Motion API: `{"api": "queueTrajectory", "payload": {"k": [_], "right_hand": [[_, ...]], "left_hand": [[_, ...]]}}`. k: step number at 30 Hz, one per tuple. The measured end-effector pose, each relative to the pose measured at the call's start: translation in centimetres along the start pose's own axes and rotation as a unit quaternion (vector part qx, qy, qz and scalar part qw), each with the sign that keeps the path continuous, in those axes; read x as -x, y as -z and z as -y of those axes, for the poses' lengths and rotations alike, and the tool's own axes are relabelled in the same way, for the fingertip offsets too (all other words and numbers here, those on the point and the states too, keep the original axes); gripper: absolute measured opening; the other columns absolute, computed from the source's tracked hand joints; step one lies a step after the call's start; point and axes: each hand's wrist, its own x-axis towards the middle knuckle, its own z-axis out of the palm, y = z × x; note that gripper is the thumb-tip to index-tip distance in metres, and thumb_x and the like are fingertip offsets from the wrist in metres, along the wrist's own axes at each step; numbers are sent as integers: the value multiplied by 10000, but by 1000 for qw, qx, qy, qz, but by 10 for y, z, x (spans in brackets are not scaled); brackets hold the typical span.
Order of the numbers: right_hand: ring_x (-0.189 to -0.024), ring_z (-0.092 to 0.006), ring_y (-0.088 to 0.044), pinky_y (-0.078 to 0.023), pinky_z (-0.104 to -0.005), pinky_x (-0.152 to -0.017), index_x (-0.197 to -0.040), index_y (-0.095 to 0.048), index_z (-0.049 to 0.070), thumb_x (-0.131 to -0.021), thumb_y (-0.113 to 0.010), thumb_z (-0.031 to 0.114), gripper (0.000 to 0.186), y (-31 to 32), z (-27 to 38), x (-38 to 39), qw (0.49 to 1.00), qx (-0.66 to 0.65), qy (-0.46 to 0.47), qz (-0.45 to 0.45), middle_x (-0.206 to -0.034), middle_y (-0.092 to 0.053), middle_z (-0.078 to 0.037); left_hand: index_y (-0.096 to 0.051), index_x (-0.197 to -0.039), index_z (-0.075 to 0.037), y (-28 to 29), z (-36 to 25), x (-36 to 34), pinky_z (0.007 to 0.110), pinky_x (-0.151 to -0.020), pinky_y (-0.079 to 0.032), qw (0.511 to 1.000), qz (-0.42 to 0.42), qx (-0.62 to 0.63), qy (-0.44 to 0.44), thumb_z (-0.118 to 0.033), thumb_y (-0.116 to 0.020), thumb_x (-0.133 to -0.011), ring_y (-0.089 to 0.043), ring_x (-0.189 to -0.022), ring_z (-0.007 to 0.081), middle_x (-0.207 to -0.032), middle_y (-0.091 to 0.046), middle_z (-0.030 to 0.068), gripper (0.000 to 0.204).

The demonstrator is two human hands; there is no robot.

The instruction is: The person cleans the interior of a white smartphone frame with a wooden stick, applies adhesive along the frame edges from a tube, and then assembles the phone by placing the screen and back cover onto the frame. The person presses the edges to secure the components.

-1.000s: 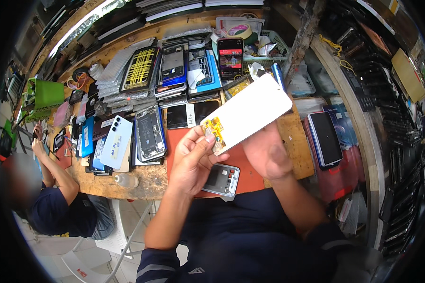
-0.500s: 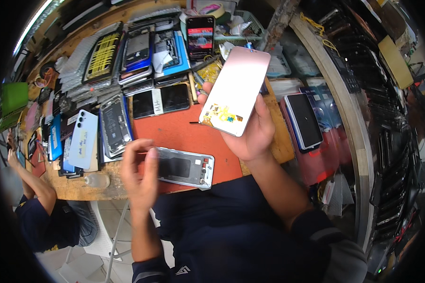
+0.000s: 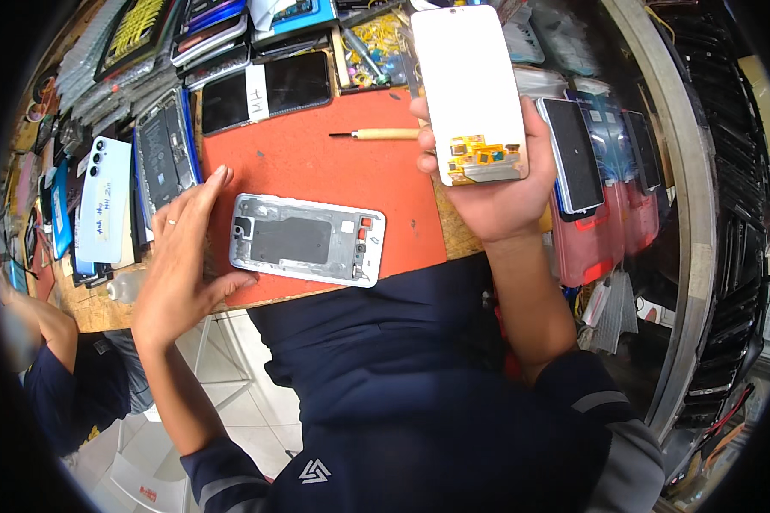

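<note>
My right hand holds up a phone screen panel, its pale back facing me and a gold flex circuit at its lower end. Fingers wrap its left edge and the thumb presses its right. On the orange mat lies an empty phone frame, silver-edged with a dark grey rectangle inside. Just left of that frame, my left hand is open, thumb and fingers apart, holding nothing. A wooden-handled tool with a dark thin tip lies on the mat; its right end meets the right-hand fingers in view.
A dark phone with a white label lies at the mat's far edge. Opened phones and a white phone back sit left. A parts tray stands behind. Another phone rests right. A co-worker's arm shows far left.
My left hand has moved left, away from the phone frame, and its fingers have spread. The screen panel, still in my right hand, is now more upright. The whole view has shifted.
</note>
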Motion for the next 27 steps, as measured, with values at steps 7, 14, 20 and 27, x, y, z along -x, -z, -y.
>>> {"api": "queueTrajectory", "payload": {"k": [7, 14, 20, 27], "right_hand": [[-1094, -393, -706, -585, -500, -914, -1543, -526, -72, -1073, -361, 517, 771, 9, 6, 17, 999, 6, 9, -53, -1392, -654, -342], [-1131, -396, -702, -575, -498, -953, -1531, -534, -85, -1092, -359, 447, 712, 16, 5, 16, 998, 31, 12, -62, -1422, -643, -337], [-1320, -404, -662, -551, -521, -1089, -1570, -501, -79, -1098, -421, 407, 682, 14, 3, 16, 996, 64, 4, -55, -1525, -591, -336], [-1349, -299, -627, -542, -495, -1142, -1593, -410, -72, -1064, -570, 301, 666, 2, 4, 13, 994, 100, -10, -33, -1487, -592, -230]], "left_hand": [[-297, -1729, -38, 2, 2, -16, 494, -1222, -286, 999, 50, -1, -6, -375, -927, -596, -494, -1433, 353, -1596, -610, 114, 1339], [-329, -1710, -25, 13, 9, -10, 531, -1311, -192, 999, 26, 4, -25, -281, -992, -573, -519, -1408, 361, -1425, -680, 155, 1341], [-187, -1726, 18, -5, 1, -18, 535, -1212, -397, 923, -126, 360, -60, -362, -1024, -582, -602, -1332, 353, -1305, -642, 200, 1468], [-163, -1726, -4, -67, -67, -66, 503, -1100, -584, 761, -227, 607, 19, -470, -1047, -664, -640, -1346, 370, -1398, -597, 196, 1459]]}}
